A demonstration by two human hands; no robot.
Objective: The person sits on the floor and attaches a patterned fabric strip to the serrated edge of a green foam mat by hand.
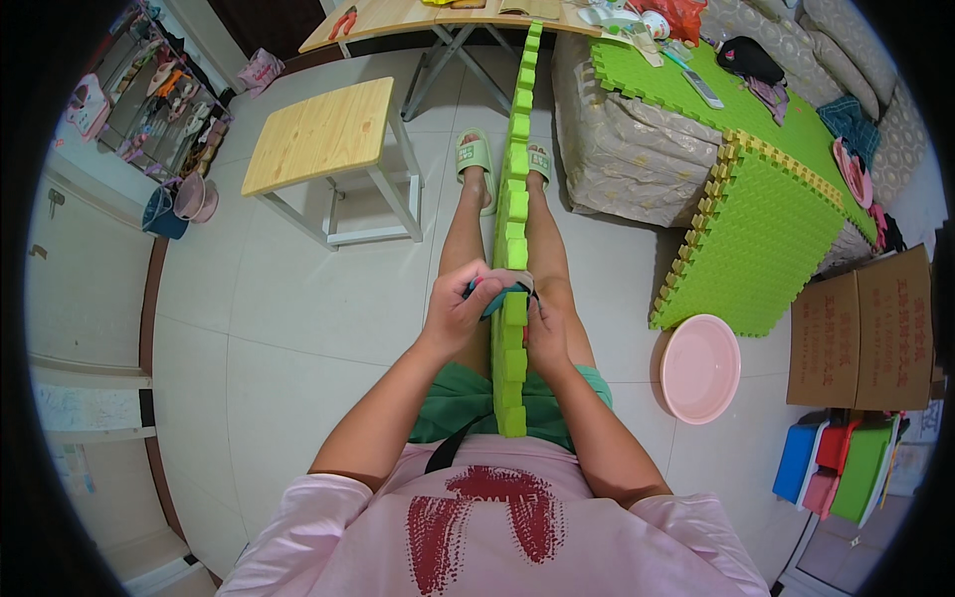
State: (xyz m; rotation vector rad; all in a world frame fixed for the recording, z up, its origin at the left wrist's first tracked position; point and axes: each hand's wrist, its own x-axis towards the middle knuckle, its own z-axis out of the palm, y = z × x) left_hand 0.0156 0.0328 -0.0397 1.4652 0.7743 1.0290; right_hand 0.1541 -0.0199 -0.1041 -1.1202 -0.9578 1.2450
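A green foam mat [515, 189] with a notched, puzzle-like edge stands upright between my legs, its edge running away from my lap toward the far table. My left hand [461, 306] is closed round a small teal and grey cloth [512, 290], which lies across the mat's upper edge. On the mat's other side, my right hand [545, 336] presses close against it, thumb near the edge and the cloth's end. Most of the right fingers are hidden. Both forearms rest over my green shorts.
A wooden-topped stool [323, 129] stands ahead left. Beyond is a folding table [398, 22] with red-handled pliers [343, 22]. At right are a sofa covered by green mats [756, 229], a pink basin [700, 368], a cardboard box [860, 333] and coloured bins [836, 468].
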